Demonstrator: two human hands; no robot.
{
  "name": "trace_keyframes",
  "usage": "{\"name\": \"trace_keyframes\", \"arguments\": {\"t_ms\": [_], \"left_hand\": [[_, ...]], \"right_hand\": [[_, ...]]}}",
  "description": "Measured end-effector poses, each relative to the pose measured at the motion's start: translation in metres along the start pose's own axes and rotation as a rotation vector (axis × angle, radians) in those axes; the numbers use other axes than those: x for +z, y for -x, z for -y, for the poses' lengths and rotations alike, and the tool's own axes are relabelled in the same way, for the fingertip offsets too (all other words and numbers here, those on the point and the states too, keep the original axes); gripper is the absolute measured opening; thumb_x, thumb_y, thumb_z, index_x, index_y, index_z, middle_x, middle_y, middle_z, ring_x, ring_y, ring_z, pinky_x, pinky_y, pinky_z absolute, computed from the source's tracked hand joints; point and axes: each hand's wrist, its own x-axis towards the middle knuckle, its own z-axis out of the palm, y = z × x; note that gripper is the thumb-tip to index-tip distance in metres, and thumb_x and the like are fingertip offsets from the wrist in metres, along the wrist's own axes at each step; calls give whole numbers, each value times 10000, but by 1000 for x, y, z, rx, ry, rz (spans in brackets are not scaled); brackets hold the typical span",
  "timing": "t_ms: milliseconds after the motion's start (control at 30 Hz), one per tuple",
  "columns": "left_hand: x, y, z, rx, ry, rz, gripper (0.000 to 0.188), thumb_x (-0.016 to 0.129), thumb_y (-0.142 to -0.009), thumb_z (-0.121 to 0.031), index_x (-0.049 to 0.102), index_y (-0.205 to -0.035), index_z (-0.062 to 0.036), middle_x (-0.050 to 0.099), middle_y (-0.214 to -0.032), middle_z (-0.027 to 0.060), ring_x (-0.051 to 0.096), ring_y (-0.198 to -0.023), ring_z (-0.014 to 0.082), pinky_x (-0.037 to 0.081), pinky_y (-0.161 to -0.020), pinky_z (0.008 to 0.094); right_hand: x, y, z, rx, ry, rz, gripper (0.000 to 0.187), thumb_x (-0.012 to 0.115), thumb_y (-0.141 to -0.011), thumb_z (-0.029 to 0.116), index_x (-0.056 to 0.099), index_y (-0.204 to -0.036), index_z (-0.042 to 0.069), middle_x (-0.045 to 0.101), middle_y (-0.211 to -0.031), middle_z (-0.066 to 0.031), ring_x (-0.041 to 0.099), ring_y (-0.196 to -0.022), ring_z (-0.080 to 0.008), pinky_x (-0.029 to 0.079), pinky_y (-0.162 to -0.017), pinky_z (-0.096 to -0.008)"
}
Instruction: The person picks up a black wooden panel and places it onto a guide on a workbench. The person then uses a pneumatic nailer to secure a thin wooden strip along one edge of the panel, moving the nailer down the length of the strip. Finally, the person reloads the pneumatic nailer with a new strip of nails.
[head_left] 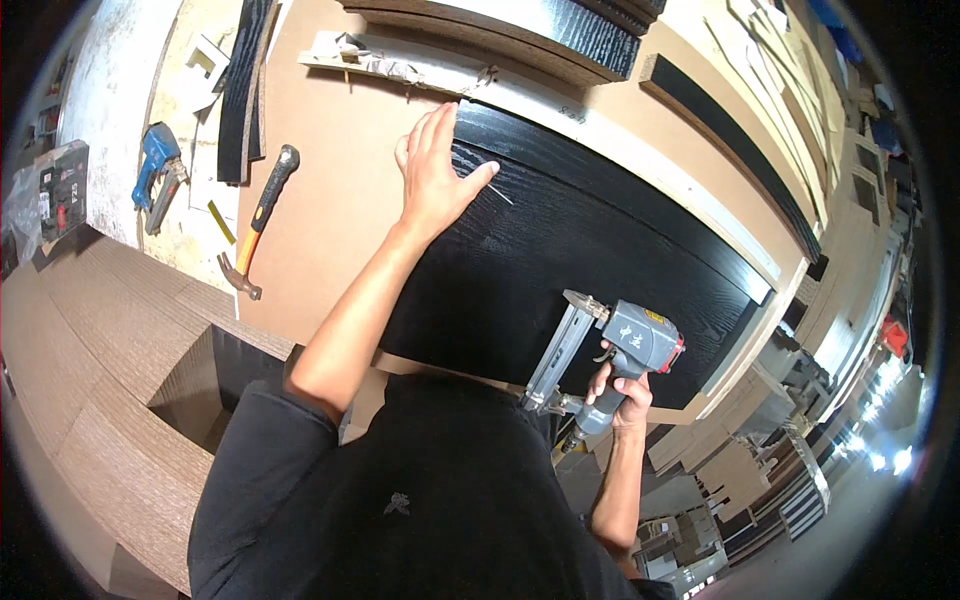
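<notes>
A black wood-grain panel (pixel 590 250) lies flat in front of me, with a raised black strip along its far side. My left hand (pixel 435 165) rests at the panel's far left corner, fingers stretched out towards the edge and thumb spread over the surface. Just beside that thumb is a thin pale sliver (pixel 503 196), too small to name. In my right hand (pixel 630 400) is a grey pneumatic nail gun (pixel 645 338), gripped by its handle. The gun is held over the panel's near right part, its long magazine slanting down to the left.
Beyond the panel runs a pale wooden rail (pixel 640 150), with dark boards (pixel 540 35) stacked behind it. A claw hammer (pixel 262 220) and a blue nail gun (pixel 158 175) lie to the left. A black strip (pixel 725 150) lies at the far right.
</notes>
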Motion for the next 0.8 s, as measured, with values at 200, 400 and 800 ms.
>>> {"name": "trace_keyframes", "arguments": {"t_ms": [200,400,800], "left_hand": [[6,5,9,12,164,-95,641,787,-691,-189,577,-1277,-37,571,-1319,168,464,-1305,333,290,-1114,440],[4,9,7,5,164,-92,646,790,-691,-140,560,-1284,-28,572,-1308,175,469,-1296,344,319,-1111,445],[-28,-41,42,394,12,253,837,828,-715,-325,433,-1414,-85,572,-1296,165,528,-1213,340,374,-1073,452]], "right_hand": [[-16,-30,-10,80,-166,34,688,583,-670,177,456,-1279,-118,583,-648,-188,596,-505,-308,533,-522,-368],[-23,-47,-14,164,-160,76,680,585,-674,172,460,-1278,-116,587,-648,-193,590,-506,-312,533,-519,-385],[-28,-61,-19,222,-51,116,642,605,-669,216,509,-1216,-105,589,-638,-164,595,-498,-297,517,-512,-364]]}}
